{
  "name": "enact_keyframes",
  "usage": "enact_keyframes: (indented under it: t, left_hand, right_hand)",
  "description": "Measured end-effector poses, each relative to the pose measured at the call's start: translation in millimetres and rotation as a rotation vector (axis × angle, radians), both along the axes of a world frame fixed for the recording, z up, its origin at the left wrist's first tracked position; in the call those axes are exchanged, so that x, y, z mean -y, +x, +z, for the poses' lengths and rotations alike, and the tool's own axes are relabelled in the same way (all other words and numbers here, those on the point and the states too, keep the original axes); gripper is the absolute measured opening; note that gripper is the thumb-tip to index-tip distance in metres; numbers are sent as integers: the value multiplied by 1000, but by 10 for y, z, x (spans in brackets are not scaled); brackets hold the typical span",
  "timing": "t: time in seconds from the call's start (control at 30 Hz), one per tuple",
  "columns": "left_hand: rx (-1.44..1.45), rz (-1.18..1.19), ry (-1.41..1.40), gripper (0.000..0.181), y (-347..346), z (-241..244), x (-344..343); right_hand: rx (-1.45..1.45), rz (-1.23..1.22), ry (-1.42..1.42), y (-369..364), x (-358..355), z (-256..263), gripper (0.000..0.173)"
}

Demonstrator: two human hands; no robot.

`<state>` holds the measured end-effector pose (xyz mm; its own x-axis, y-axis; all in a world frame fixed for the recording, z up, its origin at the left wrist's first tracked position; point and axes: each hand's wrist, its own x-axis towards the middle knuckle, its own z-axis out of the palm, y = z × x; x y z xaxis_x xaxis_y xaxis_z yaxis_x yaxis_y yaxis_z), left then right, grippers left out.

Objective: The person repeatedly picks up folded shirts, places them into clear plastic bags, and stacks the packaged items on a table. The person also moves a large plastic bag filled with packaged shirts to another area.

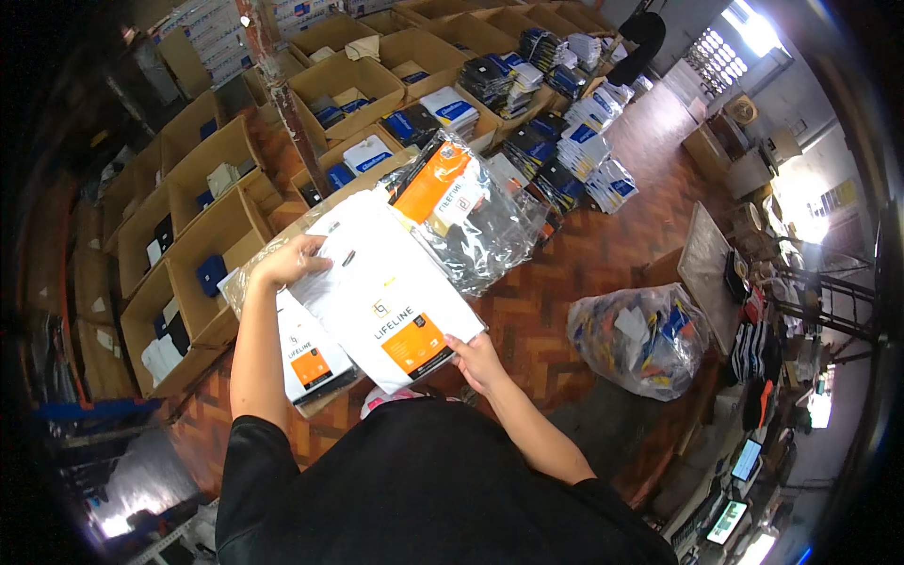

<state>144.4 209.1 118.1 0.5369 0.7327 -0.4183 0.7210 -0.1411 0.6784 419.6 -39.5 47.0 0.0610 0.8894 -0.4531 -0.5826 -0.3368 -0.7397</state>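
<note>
A white folded garment in a clear plastic packet (385, 282), with an orange printed panel, is held between my two hands. My left hand (289, 261) grips its upper left edge, thumb on top. The fingers of my right hand (474, 360) pinch its lower right corner. Under its left side lies a similar white packet (304, 346) on a pile. Just beyond, a dark garment in a glossy clear packet (466, 212) with an orange panel touches the far edge of the held one.
Open cardboard boxes (219, 169) with folded garments stand left and ahead. Stacks of packaged garments (593, 148) lie ahead to the right. A full clear plastic sack (639, 339) rests on the wooden floor (522, 318) at the right, near a leaning board (706, 275). A worn post (282, 99) rises among the boxes.
</note>
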Motion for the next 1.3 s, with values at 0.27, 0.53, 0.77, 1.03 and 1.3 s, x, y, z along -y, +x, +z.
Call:
enact_keyframes:
  t: [0.27,0.53,0.77,1.03,1.3]
  left_hand:
    - [126,-61,-282,34,3,-812,-1100]
    - [10,-122,-53,33,35,-1020,-1206]
    - [92,157,258,37,-42,-710,-875]
    - [350,985,282,36,-638,-1459,861]
    - [238,1381,74,36,-948,-2332,2296]
  right_hand:
    - [267,-90,-101,-17,-162,-243,28]
    - [473,-596,-130,614,904,1288,30]
    - [363,-576,32,1497,628,2141,35]
    - [430,-233,218,1533,-1961,1179,22]
    - [464,-216,-68,771,-3414,-136,35]
